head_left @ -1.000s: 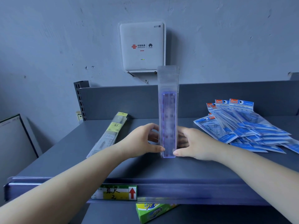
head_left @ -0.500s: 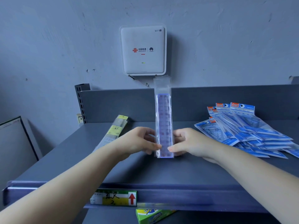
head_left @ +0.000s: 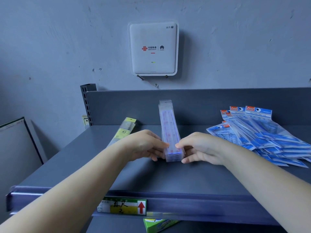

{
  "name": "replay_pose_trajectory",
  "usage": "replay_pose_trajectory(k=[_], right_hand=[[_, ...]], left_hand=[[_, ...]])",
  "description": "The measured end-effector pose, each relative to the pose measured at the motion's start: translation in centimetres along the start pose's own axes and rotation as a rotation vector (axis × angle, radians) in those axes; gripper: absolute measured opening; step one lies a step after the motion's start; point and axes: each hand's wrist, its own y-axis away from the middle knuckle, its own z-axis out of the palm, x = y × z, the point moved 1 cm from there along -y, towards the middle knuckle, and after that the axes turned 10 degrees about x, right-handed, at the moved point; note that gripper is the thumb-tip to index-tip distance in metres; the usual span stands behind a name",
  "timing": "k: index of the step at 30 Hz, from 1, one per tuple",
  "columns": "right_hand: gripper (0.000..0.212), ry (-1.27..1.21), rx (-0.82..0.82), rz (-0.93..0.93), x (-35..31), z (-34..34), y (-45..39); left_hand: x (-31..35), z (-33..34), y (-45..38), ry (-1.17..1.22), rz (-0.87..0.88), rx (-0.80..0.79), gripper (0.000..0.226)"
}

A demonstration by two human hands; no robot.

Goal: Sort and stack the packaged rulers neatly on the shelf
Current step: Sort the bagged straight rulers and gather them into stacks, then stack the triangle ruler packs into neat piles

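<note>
A stack of clear-packaged purple rulers [head_left: 169, 128] leans back over the grey shelf [head_left: 101, 165], its near end low at the shelf's middle. My left hand [head_left: 144, 145] grips the stack's near end from the left, thumb on top. On the other side my right hand [head_left: 200, 148] pinches the same end. A yellow-labelled ruler pack [head_left: 123, 132] lies flat to the left. A loose pile of blue geometry-set packs [head_left: 262, 137] is spread out at the right.
The shelf's back panel [head_left: 202, 106] rises behind the rulers, with a slotted upright [head_left: 86, 105] at its left. A white router [head_left: 153, 48] hangs on the wall above. A price label [head_left: 122, 206] sits on the front rail, a green box [head_left: 158, 224] below it.
The purple ruler stack stood upright between my hands; it has tipped back and down toward the shelf. Both hands kept hold of its near end.
</note>
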Motion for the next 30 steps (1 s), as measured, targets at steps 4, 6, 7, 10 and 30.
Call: replay_pose_trajectory(k=[4, 6, 7, 10, 30], right_hand=[[0.014, -0.001, -0.005, 0.034, -0.1, 0.1, 0.5], [0.016, 0.002, 0.012, 0.044, -0.1, 0.2, 0.7], [0.016, 0.014, 0.023, 0.048, -0.1, 0.2, 0.8], [0.017, 0.056, 0.039, 0.059, -0.2, 0.3, 0.9], [0.045, 0.788, 0.65, -0.547, 0.3, -2.5, 2.2]], left_hand=[[0.1, 0.3, 0.3, -0.016, 0.002, 0.038, 0.014], [0.2, 0.4, 0.5, -0.041, 0.003, 0.06, 0.018], [0.3, 0.5, 0.6, -0.056, -0.001, 0.069, 0.02], [0.7, 0.6, 0.8, -0.138, -0.009, 0.099, 0.026], [2.0, 2.5, 1.6, -0.731, 0.648, 0.587, 0.036]])
